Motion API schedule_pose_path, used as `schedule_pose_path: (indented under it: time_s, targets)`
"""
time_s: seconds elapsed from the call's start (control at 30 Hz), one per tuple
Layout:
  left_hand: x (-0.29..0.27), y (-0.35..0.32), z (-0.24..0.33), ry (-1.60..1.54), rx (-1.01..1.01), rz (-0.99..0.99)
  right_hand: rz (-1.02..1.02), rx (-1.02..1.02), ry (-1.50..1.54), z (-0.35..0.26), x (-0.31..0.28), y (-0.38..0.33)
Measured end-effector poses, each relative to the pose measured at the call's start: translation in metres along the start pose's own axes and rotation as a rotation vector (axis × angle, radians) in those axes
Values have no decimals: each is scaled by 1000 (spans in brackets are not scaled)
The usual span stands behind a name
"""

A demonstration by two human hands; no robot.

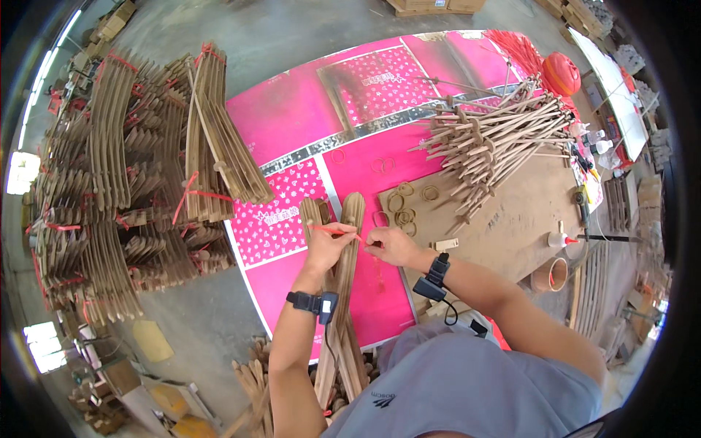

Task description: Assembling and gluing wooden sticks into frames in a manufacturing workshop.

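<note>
The pink sheet (292,124) covers the worktop, its near edge curving at 6 o'clock beside the person's body, with grey floor (212,321) open toward 7 o'clock. Bare pink surface lies at 12 o'clock from the hands; at 9 o'clock the room ends against tied stacks of curved wooden slats (124,182), and at 2 o'clock a heap of wooden sticks (496,135) rests on a brown board (511,212) with rings (400,208) scattered on it.

A bundle of long wooden slats (343,292) stands between the forearms, its rounded tops just past the fingers at 12 o'clock. Across it runs a thin red string (332,231) — the left hand (326,247) pinches one end, the right hand (391,244) pinches the other at 3 o'clock. The slats are pale brown, narrow and slightly bowed, pressed flat together.
</note>
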State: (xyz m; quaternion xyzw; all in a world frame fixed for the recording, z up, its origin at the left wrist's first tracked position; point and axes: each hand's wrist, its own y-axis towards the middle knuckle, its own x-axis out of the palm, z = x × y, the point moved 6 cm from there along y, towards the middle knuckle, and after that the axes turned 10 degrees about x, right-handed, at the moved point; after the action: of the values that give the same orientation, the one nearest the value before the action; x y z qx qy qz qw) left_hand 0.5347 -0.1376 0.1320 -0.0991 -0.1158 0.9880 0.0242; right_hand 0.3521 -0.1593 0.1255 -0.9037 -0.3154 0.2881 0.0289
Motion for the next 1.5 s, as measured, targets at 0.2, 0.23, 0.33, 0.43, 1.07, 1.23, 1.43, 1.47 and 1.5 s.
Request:
schedule_pose_path:
  time_s: [0.2, 0.23, 0.33, 0.43, 1.07, 1.23, 1.43, 1.47, 1.5]
  targets:
    - [-5, -4, 25, 321, 489, -67, 49, -149, 43, -32, -18, 10]
    - [-1, -4, 40, 484, 595, -69, 86, -126, 101, -30, -21, 18]
    - [3, -9, 49, 732, 750, -49, 84, -85, 157, -31, -14, 33]
    - [4, -10, 51, 784, 792, 96, 45, -53, 122, -32, -9, 40]
    - [-40, -46, 22, 720, 527, 324, 45, -105, -186, 12, -25, 34]
    - [-50, -52, 14, 702, 417, 409, 19, -42, -224, 9, -29, 31]
    - [-60, -123, 5, 529, 173, 367, -137, 235, 105, 67, -53, 74]
    - [-57, -143, -2, 541, 156, 364, -131, 235, 101, 77, -59, 95]
    - [-53, -165, -14, 444, 31, 369, -24, 84, -139, 77, -66, 116]
